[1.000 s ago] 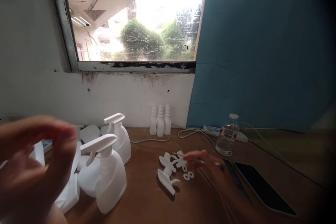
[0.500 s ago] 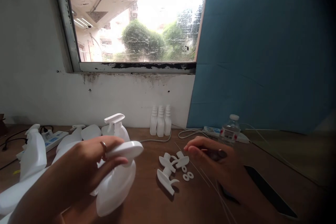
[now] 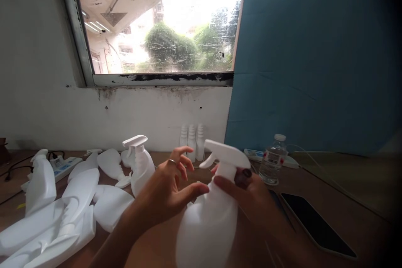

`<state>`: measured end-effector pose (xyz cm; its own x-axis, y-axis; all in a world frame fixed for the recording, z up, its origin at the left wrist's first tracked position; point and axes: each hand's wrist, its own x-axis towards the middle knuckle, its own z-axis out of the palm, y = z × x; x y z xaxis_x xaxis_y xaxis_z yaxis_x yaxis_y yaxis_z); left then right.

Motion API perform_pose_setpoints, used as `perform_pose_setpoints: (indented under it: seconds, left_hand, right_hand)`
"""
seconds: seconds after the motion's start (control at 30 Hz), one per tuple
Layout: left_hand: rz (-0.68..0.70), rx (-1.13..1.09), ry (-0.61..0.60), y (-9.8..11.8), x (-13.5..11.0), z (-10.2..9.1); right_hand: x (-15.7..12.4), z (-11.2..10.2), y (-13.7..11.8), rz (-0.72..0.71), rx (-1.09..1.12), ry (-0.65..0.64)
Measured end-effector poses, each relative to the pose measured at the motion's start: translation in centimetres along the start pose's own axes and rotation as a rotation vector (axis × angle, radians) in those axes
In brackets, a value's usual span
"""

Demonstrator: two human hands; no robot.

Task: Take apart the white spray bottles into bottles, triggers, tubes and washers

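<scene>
A white spray bottle [image 3: 207, 222] with its trigger head [image 3: 228, 157] on is held up in front of me, upright, over the brown table. My right hand [image 3: 251, 197] is wrapped round its neck just under the trigger head. My left hand [image 3: 166, 190] rests against the bottle's left shoulder with thumb on it and the other fingers spread. The loose trigger parts on the table are hidden behind the bottle.
Another upright spray bottle [image 3: 141, 163] stands at mid-left, beside a heap of lying white bottles [image 3: 63, 213]. Three small white bottles [image 3: 191, 138] stand at the wall. A water bottle [image 3: 273, 159], a black phone [image 3: 317, 224], a power strip [image 3: 64, 165] and cables lie on the table [image 3: 345, 192].
My left hand carried the spray bottle from the left to the centre and stood it upright. My right hand left the table and took hold of its neck.
</scene>
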<state>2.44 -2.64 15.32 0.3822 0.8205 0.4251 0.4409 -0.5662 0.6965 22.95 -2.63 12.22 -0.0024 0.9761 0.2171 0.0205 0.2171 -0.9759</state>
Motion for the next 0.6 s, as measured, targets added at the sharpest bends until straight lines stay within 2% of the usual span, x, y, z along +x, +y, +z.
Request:
perform_pose_setpoints:
  seconds: [0.07, 0.13, 0.23, 0.33, 0.47, 0.6]
  left_hand:
    - [-0.048, -0.013, -0.097, -0.7, 0.5, 1.1]
    - [-0.064, -0.016, -0.169, -1.0, 0.9, 2.5]
    - [-0.097, 0.053, -0.203, -1.1, 1.0, 4.7]
    - [-0.117, 0.21, -0.136, -0.9, 1.1, 6.3]
    - [-0.078, 0.224, -0.104, -0.6, 0.9, 6.3]
    - [-0.105, -0.019, -0.244, -0.3, 0.6, 5.0]
  right_hand:
    - [1.0, -0.4, 0.6, -0.01, 0.042, 0.166]
    - [1.6, -0.3, 1.0, -0.023, 0.089, 0.253]
    - [1.8, 0.2, 1.4, -0.014, 0.197, 0.227]
    - [1.8, 0.2, 1.4, -0.004, 0.248, 0.224]
    - [1.8, -0.4, 1.2, -0.007, 0.208, 0.245]
    - [1.3, -0.3, 0.1, 0.026, 0.295, 0.109]
